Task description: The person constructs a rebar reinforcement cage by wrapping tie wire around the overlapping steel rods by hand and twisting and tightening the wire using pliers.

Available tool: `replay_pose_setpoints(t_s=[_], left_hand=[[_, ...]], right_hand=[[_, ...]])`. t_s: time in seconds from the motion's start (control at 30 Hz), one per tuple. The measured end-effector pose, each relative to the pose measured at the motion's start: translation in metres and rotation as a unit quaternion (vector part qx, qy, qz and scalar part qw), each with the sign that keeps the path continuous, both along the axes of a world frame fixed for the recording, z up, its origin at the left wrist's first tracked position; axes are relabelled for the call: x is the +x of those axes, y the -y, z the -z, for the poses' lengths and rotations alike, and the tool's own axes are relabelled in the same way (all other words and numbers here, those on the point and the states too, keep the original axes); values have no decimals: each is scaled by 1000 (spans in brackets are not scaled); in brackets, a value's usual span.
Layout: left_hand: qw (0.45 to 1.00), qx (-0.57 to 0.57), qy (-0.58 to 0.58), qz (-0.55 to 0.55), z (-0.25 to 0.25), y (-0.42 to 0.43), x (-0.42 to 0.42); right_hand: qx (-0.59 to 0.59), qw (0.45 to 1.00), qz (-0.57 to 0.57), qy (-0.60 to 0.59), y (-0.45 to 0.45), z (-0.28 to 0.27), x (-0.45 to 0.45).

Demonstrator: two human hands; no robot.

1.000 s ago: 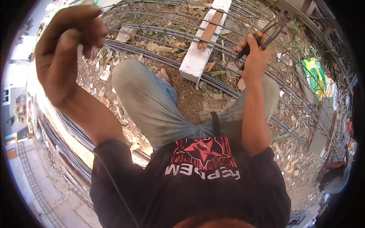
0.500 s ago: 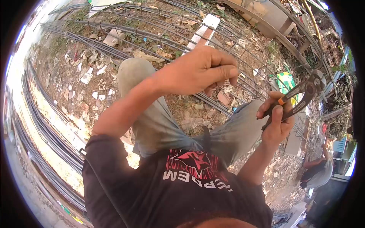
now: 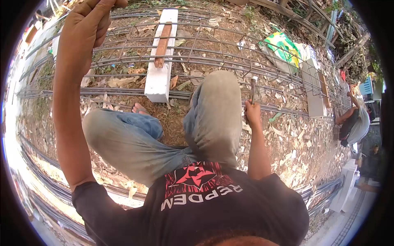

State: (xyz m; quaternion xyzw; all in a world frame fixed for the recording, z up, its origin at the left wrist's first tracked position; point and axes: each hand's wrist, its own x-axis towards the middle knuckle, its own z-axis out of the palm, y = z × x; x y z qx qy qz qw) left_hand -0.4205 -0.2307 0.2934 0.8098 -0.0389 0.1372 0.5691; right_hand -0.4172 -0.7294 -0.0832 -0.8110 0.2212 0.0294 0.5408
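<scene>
Metal pliers stick up out of the right grip, a bare hand with its fingers wrapped around the handles. They show from the thin side, so I cannot tell if their jaws are apart. They are just beside the person's right knee, with their head pointing away toward a cage of thin iron bars; I cannot tell if they touch it. The left grip is up high, well apart from the right one, with its fingers bent and close together. I cannot tell if it has hold of something. Out past the knees, a white block lies on the leafy ground, its near end close to a foot. A strip of brown wood lies along the top of the block, stopping short of both ends. The cage goes across the block and the strip. Farther right, a grey block sits by the cage, and a green and yellow sack lies near the cage's far edge. Past the grey block, another person is bent low.
</scene>
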Motion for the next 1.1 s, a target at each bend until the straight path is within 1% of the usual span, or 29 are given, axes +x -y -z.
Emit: replay_pose_setpoints(t_s=[0.03, 0.07, 0.13, 0.17, 0.23, 0.27, 0.3, 0.37, 0.43, 0.5, 0.53, 0.63, 0.67, 0.73, 0.77, 0.8, 0.83, 0.87, 0.93, 1.0, 1.03, 1.1], left_hand=[[999, 35, 1, 5, 8, 0, 11], [994, 62, 48, -76, 24, 14, 19], [995, 34, 31, -93, 55, 4, 41], [994, 19, 22, -102, 71, -4, 52], [989, -89, -46, -105, 108, -12, 73], [980, -149, -82, -108, 121, -13, 80], [983, -122, -92, -100, 126, -12, 81], [990, -61, -99, -84, 125, -10, 82], [991, -95, -73, -56, 116, -7, 84], [992, -119, -49, -19, 104, -5, 83], [988, -142, -46, -39, 102, 2, 85], [989, -90, -98, 59, 122, -13, 95], [984, -76, -139, 76, 128, -16, 98], [983, -39, -137, 117, 153, -22, 114], [982, -17, -136, 132, 165, -25, 122], [977, -37, -158, 137, 175, -27, 132], [972, -53, -179, 145, 182, -29, 142], [969, -67, -175, 160, 182, -23, 148], [963, -75, -160, 204, 178, -2, 150], [955, -54, -137, 258, 169, 14, 149], [949, -60, -140, 274, 162, 20, 142], [941, -97, -131, 297, 148, 31, 129]], right_hand=[[-63, 998, -6, -17, -11, 18, -9], [-62, 998, -18, 6, -18, 24, -19], [-65, 995, -53, 61, -28, 19, -13], [-103, 989, -57, 90, -31, 1, 2], [-182, 971, -58, 141, -40, -58, 39], [-186, 973, -40, 131, -41, -86, 61], [-190, 974, -26, 122, -40, -103, 86], [-271, 951, -15, 145, -16, -112, 145], [-374, 916, -1, 145, -2, -116, 195], [-439, 894, -7, 91, 17, -104, 236], [-469, 881, -11, 61, 19, -100, 249], [-537, 841, -34, -49, 6, -100, 258], [-587, 806, -9, -74, -25, -119, 248], [-571, 815, -42, 90, -27, -122, 244], [-495, 852, -78, 153, -50, -140, 240], [-409, 880, -109, 216, -86, -169, 231], [-337, 889, -170, 259, -126, -199, 217], [-261, 888, -225, 303, -164, -226, 202], [-228, 837, -361, 343, -213, -256, 177], [-208, 807, -448, 325, -236, -254, 159], [-195, 821, -463, 271, -241, -262, 149], [-190, 827, -505, 158, -246, -286, 139]])
